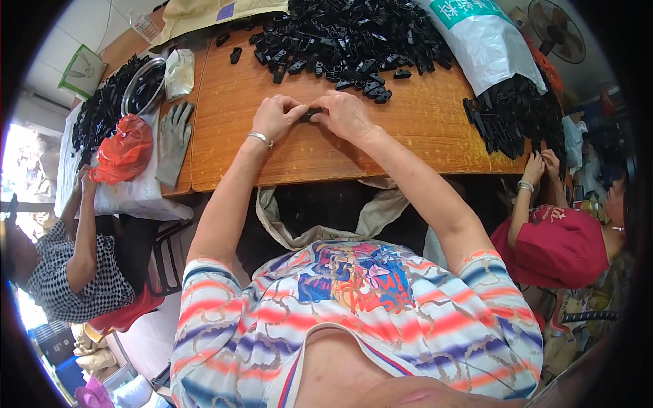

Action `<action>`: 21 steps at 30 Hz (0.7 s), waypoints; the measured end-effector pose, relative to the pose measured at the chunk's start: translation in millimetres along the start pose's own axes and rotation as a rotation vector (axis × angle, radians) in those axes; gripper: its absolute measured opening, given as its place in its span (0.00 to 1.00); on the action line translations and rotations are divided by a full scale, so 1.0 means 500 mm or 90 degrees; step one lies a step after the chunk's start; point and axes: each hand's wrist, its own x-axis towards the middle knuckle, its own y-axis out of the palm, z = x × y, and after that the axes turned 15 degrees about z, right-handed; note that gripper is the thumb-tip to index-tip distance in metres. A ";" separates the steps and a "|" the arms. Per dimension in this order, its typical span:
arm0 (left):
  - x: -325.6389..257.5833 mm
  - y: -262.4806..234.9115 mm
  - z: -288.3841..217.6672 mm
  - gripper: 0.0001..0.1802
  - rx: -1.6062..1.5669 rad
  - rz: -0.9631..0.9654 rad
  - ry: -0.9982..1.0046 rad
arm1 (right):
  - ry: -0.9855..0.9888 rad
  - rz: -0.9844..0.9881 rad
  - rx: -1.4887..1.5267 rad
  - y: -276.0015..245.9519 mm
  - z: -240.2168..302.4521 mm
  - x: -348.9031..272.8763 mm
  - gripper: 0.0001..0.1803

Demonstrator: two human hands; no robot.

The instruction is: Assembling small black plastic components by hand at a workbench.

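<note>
Head view: looking down on a brown wood-grain desk [428,112]. Pinching a small black plastic piece [311,115] with the fingers of the left hand [275,117] and right hand [343,115], between the desk's near edge and a heap of black plastic parts [354,41]. Open wood to either side, reaching toward a grey glove [175,143] at left and a white sack with a green panel [486,54] at right.

Parts pile [354,41] along surface [408,146] far edge; sack [486,51] right of pile; small part [309,115] between pile and near edge; glove [175,141] left, bag [124,151] left of glove.
</note>
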 end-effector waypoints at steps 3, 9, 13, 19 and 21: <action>-0.004 0.004 -0.018 0.14 0.061 0.003 -0.091 | -0.003 0.010 0.006 0.006 0.006 -0.008 0.14; 0.011 0.006 -0.016 0.16 0.083 0.046 -0.074 | 0.014 -0.053 0.083 0.022 -0.002 -0.067 0.15; 0.047 -0.019 0.051 0.19 -0.035 -0.192 -0.034 | -0.047 0.035 0.140 0.014 0.071 -0.182 0.15; 0.123 -0.029 0.015 0.21 0.275 -0.265 -0.198 | -0.133 0.048 0.098 0.048 0.102 -0.286 0.19; 0.135 -0.028 0.014 0.22 0.296 -0.240 -0.218 | -0.133 0.056 0.100 0.046 0.105 -0.284 0.17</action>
